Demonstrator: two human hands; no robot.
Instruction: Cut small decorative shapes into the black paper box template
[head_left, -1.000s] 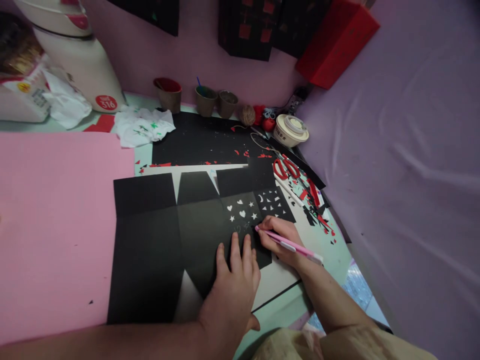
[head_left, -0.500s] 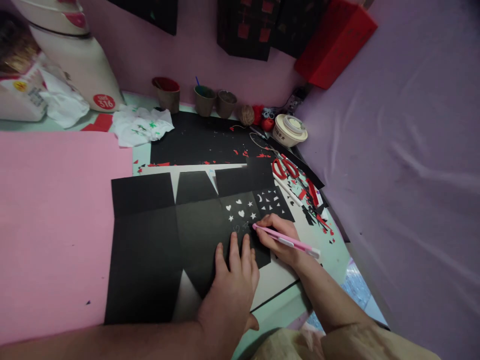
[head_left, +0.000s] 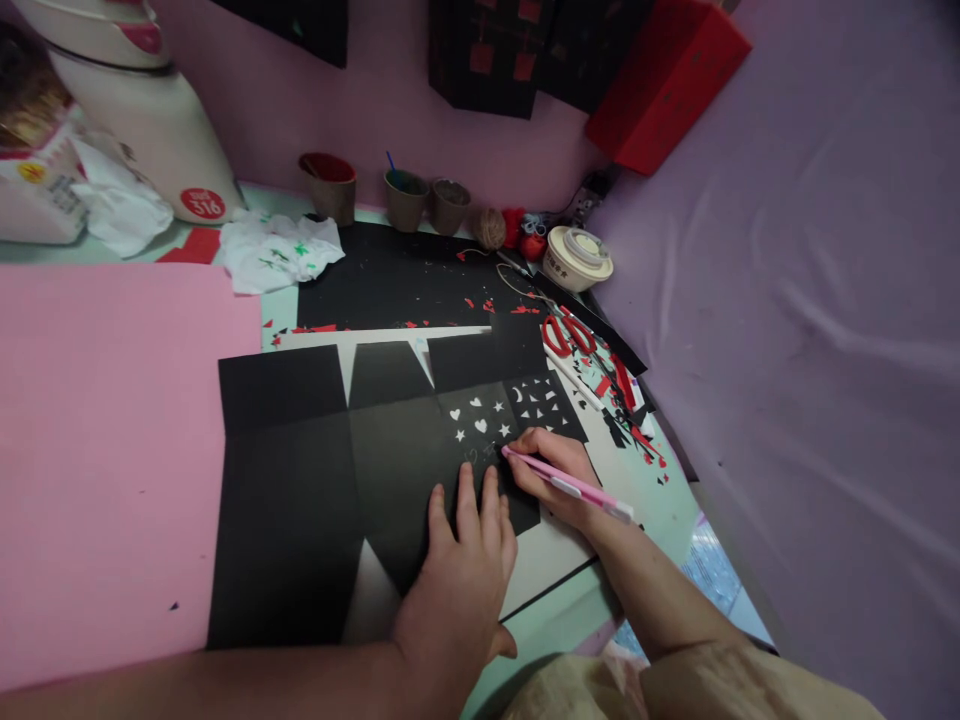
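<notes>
In my right hand is a slim pink craft knife, held like a pen. Its tip meets the black cardstock just below a group of cut-out hearts and stars. Faint pale outlines are drawn on the card near the tip. My left hand lies flat on the same card, fingers spread, left of the tip. The card has fold lines and wedge-shaped gaps along its edges. At its right end, a panel has a moon and small triangles cut out. The fine tip is too small to see clearly.
Red-handled scissors lie among red and black scraps on the right. Pink paper covers the left side. Behind stand paper cups, a twine ball, a lidded bowl and crumpled tissue.
The view has shifted slightly. The craft knife's rear end has swung a little down and left, its tip still at the card. My left hand stays flat in place.
</notes>
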